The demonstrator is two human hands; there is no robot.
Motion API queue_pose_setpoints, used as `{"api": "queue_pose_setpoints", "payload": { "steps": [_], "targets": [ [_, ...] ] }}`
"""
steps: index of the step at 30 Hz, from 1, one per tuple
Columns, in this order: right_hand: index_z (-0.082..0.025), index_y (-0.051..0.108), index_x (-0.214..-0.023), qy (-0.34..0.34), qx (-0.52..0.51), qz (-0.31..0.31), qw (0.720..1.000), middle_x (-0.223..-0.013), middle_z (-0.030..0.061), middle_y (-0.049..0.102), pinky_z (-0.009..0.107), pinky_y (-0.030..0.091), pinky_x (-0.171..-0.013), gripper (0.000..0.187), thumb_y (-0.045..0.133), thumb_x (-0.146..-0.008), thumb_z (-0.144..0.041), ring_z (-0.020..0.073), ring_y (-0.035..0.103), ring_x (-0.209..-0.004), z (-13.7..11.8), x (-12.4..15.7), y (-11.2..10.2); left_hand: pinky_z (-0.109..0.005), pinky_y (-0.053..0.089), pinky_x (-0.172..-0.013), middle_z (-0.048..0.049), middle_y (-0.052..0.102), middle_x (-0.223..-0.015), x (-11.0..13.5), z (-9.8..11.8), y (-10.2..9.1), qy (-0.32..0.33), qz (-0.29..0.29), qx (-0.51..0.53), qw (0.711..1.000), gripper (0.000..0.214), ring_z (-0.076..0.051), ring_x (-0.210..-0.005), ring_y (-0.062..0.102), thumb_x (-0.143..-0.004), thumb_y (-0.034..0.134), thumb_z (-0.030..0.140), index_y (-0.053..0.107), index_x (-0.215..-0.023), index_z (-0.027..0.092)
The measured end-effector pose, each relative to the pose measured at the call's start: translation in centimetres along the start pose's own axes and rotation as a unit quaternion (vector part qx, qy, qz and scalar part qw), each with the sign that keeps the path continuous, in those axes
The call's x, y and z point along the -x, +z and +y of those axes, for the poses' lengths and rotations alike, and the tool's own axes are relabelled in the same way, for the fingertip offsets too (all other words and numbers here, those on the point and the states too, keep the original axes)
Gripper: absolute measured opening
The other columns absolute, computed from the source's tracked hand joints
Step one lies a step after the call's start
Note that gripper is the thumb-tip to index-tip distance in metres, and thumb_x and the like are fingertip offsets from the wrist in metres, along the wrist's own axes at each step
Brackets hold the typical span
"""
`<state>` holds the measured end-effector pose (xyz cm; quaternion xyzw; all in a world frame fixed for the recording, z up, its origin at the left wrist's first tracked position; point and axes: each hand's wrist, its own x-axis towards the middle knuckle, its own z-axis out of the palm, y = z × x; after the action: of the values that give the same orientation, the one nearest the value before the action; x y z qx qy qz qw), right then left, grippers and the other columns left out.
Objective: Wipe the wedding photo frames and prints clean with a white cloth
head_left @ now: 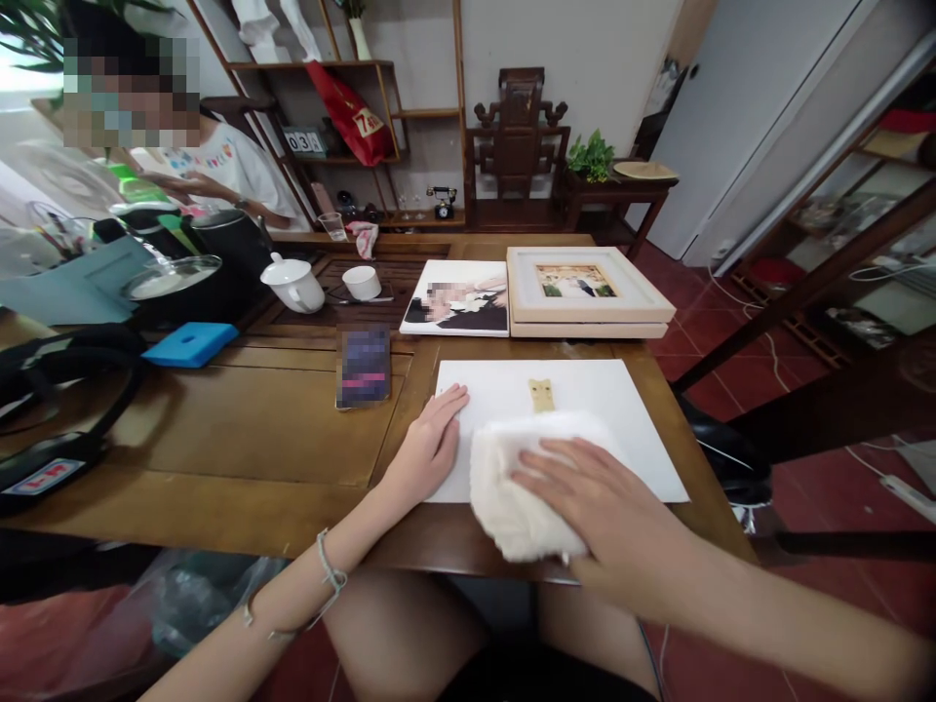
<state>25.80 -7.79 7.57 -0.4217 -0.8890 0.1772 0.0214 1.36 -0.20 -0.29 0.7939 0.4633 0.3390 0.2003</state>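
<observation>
The right forearm (680, 575) lies closest to my camera, leading to the right hand (585, 492), palm down over a white cloth (501, 487), fingers extended; its thumb is hidden, so I can't tell whether that grip pinches any fabric. The cloth covers part of the white sheet (647, 463) and spills past its near edge onto the desk (292, 439). The left hand (431, 439) rests flat at the sheet's left edge, grasping nothing. Just beyond the cloth, a small tan piece (541, 394) lies on the sheet. Farther off sit a photo panel (460, 302) and a framed picture (577, 281). I judge this a wiping or pressing step; the next move calls for even pressure, with the sheet pinned.
</observation>
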Motion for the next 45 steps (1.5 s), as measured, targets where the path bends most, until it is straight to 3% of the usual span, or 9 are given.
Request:
{"api": "queue_pose_setpoints", "payload": {
  "steps": [6,10,15,20,24,31,35,41,45],
  "targets": [
    [-0.015,0.046,-0.141,0.036,0.018,0.170,0.985,-0.151,0.0115,0.042,0.056,0.017,-0.117,0.070,0.048,-0.071,-0.012,0.0294,0.028,-0.143,7.7,-5.8,0.5,-0.051,0.032,-0.117,-0.0150,0.056,-0.140,0.0,-0.1,0.1,-0.001,0.002,0.002,1.000,0.041,-0.025,-0.137,0.045,-0.094,0.038,0.019,0.057,-0.130,0.014],
    [-0.011,0.045,-0.140,0.107,0.041,0.196,0.974,-0.147,0.0162,0.046,0.061,0.019,-0.115,0.063,0.045,-0.078,-0.015,0.0329,0.032,-0.141,10.8,-5.6,0.3,-0.051,0.032,-0.117,-0.0155,0.055,-0.140,0.0,0.0,0.1,-0.005,0.003,0.005,1.000,0.041,-0.025,-0.137,0.045,-0.093,0.038,0.017,0.057,-0.130,0.013],
    [-0.009,0.046,-0.142,0.083,0.054,0.082,0.992,-0.149,0.0143,0.044,0.062,0.022,-0.115,0.071,0.045,-0.071,-0.010,0.0336,0.029,-0.142,7.0,0.5,0.1,-0.050,0.032,-0.117,-0.0164,0.055,-0.140,0.0,0.1,0.2,-0.005,0.004,0.006,1.000,0.042,-0.025,-0.137,0.044,-0.093,0.038,0.017,0.056,-0.130,0.012],
    [-0.023,0.045,-0.145,0.003,0.041,-0.022,0.999,-0.152,0.0042,0.041,0.055,0.035,-0.113,0.093,0.045,-0.055,-0.001,0.0310,0.030,-0.142,2.3,6.0,-0.6,-0.052,0.031,-0.118,-0.0153,0.055,-0.140,0.0,0.3,0.1,-0.005,0.004,0.010,1.000,0.041,-0.025,-0.138,0.044,-0.094,0.039,0.018,0.056,-0.130,0.014],
    [-0.028,0.045,-0.144,0.024,0.004,-0.009,1.000,-0.151,0.0003,0.041,0.052,0.033,-0.115,0.087,0.044,-0.061,-0.002,0.0266,0.032,-0.142,5.1,4.2,-1.5,-0.051,0.032,-0.117,-0.0159,0.055,-0.140,0.0,0.4,0.0,-0.008,0.002,0.007,1.000,0.041,-0.025,-0.137,0.044,-0.094,0.039,0.019,0.056,-0.130,0.013],
    [-0.017,0.037,-0.148,0.088,0.003,0.144,0.986,-0.154,0.0115,0.037,0.060,0.018,-0.116,0.072,0.044,-0.076,-0.010,0.0295,0.020,-0.146,13.0,-3.2,-0.9,-0.051,0.033,-0.116,-0.0152,0.056,-0.140,0.0,0.2,0.1,-0.007,0.002,0.007,1.000,0.041,-0.025,-0.137,0.045,-0.094,0.039,0.019,0.057,-0.130,0.014],
    [-0.007,0.042,-0.144,0.152,0.054,0.105,0.981,-0.151,0.0183,0.039,0.059,0.027,-0.114,0.066,0.044,-0.078,-0.012,0.0357,0.026,-0.143,11.2,-1.3,-0.4,-0.050,0.033,-0.117,-0.0167,0.056,-0.139,0.0,0.0,0.2,-0.003,0.008,0.009,1.000,0.041,-0.025,-0.137,0.046,-0.095,0.036,0.019,0.058,-0.129,0.011],
    [-0.029,0.042,-0.146,0.025,0.026,-0.007,0.999,-0.150,-0.0014,0.042,0.047,0.042,-0.110,0.092,0.045,-0.059,-0.001,0.0290,0.039,-0.138,4.7,6.8,-0.8,-0.051,0.032,-0.117,-0.0138,0.056,-0.140,0.0,0.1,0.1,-0.001,0.008,0.009,1.000,0.040,-0.024,-0.137,0.044,-0.096,0.036,0.020,0.057,-0.130,0.016],
    [-0.031,0.045,-0.144,0.058,-0.018,-0.038,0.997,-0.146,-0.0016,0.048,0.045,0.045,-0.108,0.079,0.047,-0.069,-0.006,0.0281,0.050,-0.130,5.3,6.6,-2.4,-0.051,0.033,-0.117,-0.0141,0.056,-0.139,0.0,0.1,0.1,0.000,0.007,0.006,1.000,0.040,-0.024,-0.137,0.045,-0.095,0.037,0.020,0.057,-0.130,0.016]
  ]
}}
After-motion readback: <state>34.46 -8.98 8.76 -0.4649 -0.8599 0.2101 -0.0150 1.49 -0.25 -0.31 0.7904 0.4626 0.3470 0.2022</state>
